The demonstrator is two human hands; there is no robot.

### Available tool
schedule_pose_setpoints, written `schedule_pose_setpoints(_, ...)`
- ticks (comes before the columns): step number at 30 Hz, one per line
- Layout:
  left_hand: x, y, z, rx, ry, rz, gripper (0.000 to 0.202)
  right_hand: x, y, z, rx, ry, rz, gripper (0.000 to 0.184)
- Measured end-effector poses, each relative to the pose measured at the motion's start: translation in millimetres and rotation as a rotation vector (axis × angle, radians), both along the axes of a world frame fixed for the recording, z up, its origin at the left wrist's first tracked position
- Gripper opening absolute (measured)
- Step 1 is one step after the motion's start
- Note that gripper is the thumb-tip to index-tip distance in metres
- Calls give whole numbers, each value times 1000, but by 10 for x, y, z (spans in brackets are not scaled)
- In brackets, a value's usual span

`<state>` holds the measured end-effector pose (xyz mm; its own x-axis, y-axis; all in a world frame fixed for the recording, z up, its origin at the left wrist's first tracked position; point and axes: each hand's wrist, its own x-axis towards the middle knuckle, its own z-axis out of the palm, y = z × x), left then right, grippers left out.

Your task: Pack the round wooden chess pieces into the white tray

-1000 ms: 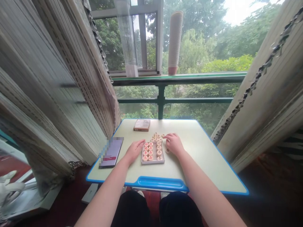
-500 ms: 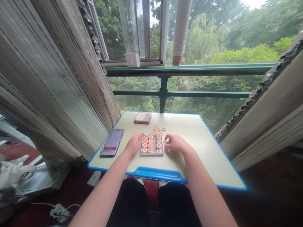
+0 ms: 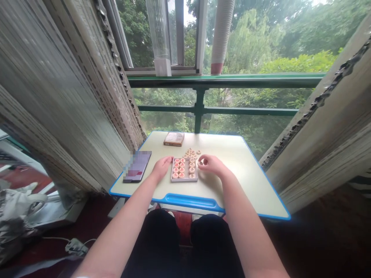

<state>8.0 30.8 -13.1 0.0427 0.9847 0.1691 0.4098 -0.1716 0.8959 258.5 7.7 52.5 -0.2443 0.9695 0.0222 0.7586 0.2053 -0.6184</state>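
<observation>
A shallow white box [image 3: 184,180] holds round xiangqi pieces: red-marked ones [image 3: 179,168] fill two columns at the left, and dark-marked ones [image 3: 191,170] form a column at the right, with a bare strip between. My left hand [image 3: 162,168] is closed against the box's left side, fingertips at its upper left corner. Just off the right side, my right hand [image 3: 212,165] pinches a xiangqi piece [image 3: 200,163] between thumb and fingers. Loose xiangqi pieces [image 3: 190,153] lie in a small heap beyond the box, one slightly apart to the right.
All this is on a pale table [image 3: 246,185] with a blue edge and a blue front groove [image 3: 189,200]. A flat box lid [image 3: 174,139] lies at the back, and a dark tablet-like device [image 3: 138,166], partly pixelated, at the left. Curtains [image 3: 315,127] flank both sides; a green railing [image 3: 232,82] stands behind.
The view has tilted and shifted slightly, so the table appears higher. Both hands stay beside the box; the piece in my right hand now shows more clearly by the box's right edge.
</observation>
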Motion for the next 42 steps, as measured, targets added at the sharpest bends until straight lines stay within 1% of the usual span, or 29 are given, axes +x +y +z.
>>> schedule_pose_setpoints(2, 1, -1, 2, 13, 12, 1, 40, -12, -20, 8, -14, 61, 60, 22)
schedule_pose_setpoints(4, 6, 0, 4, 25, 25, 18, 38, -56, -49, 17, -51, 88, 158, 25)
schedule_pose_setpoints(7, 20, 2, 12, 19, 22, 46, 38, -144, -100, 28, -94, 73, 286, 27)
schedule_pose_setpoints(9, 30, 1, 19, 18, 24, 54, 38, -187, -128, 37, -93, 48, 323, 29)
schedule_pose_setpoints(15, 38, -9, 34, 55, 48, 56, 32, -206, -153, 46, -59, -41, 300, 28)
schedule_pose_setpoints(23, 32, -2, 40, 11, 47, 32, 33, -204, -157, 53, -25, -100, 289, 28)
schedule_pose_setpoints(29, 19, 13, 33, 14, 48, 25, 32, -199, -142, 50, -47, -95, 299, 28)
schedule_pose_setpoints(34, 19, 5, 42, 31, 64, -18, 34, -192, -140, 49, -93, -59, 312, 31)
schedule_pose_setpoints(38, 30, -13, 69, 21, 68, -25, 35, -214, -139, 25, -77, -41, 336, 25)
schedule_pose_setpoints(42, 35, -22, 85, 25, 72, -28, 35, -260, -130, -4, -23, -58, 316, 20)
